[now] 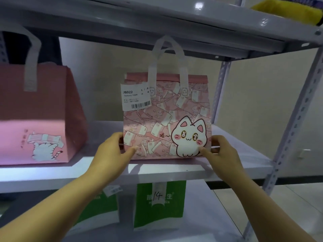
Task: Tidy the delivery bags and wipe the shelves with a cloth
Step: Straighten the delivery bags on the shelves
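A pink delivery bag (166, 109) with a white cartoon cat, white handles and a label reading J8022 stands upright on the middle shelf (157, 169). My left hand (113, 151) grips its lower left corner, thumb on the front and fingers behind the side. My right hand (222, 152) grips the lower right corner the same way. A yellow cloth (286, 10) lies on the top shelf at the upper right.
A second pink bag (38, 116) with a grey cat stands at the left of the same shelf. Two green bags (160, 203) stand on the shelf below, one marked 14. Perforated metal uprights (295, 124) frame the right side. A pale wall lies behind.
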Motion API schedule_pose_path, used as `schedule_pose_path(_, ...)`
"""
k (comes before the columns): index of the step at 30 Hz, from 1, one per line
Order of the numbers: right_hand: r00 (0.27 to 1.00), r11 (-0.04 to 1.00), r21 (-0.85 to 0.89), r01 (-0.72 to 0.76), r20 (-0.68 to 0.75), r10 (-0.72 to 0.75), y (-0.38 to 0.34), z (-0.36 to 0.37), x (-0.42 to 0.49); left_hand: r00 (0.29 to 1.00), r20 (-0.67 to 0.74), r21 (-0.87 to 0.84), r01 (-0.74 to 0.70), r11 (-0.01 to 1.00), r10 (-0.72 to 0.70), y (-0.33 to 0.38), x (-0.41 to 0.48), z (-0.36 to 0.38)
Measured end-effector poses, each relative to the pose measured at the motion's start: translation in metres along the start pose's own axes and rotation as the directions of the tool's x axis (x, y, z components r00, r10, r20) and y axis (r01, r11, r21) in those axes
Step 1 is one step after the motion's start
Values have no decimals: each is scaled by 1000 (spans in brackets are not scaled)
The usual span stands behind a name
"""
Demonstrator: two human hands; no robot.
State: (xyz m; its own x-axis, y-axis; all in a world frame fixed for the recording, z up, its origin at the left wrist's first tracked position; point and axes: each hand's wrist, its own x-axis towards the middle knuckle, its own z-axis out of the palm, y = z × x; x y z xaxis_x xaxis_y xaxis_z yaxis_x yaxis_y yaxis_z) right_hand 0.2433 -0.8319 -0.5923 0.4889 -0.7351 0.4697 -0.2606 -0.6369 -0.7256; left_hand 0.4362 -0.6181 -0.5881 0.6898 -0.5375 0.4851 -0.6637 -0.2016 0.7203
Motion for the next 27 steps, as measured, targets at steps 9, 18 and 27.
schedule_pose_path(9,997,998,-30,64,33,-63,-16,13,-13,997,-73,20,-11,1000,13,-17,-19,-25)
schedule_pose_path(18,976,983,-95,158,-137,-171,-17,2,-48,989,-144,4,-32,999,32,-28,-56,-43)
schedule_pose_path(27,980,978,105,179,73,-188,-16,46,-122,1000,-32,-56,-3,998,1,-52,-135,-33)
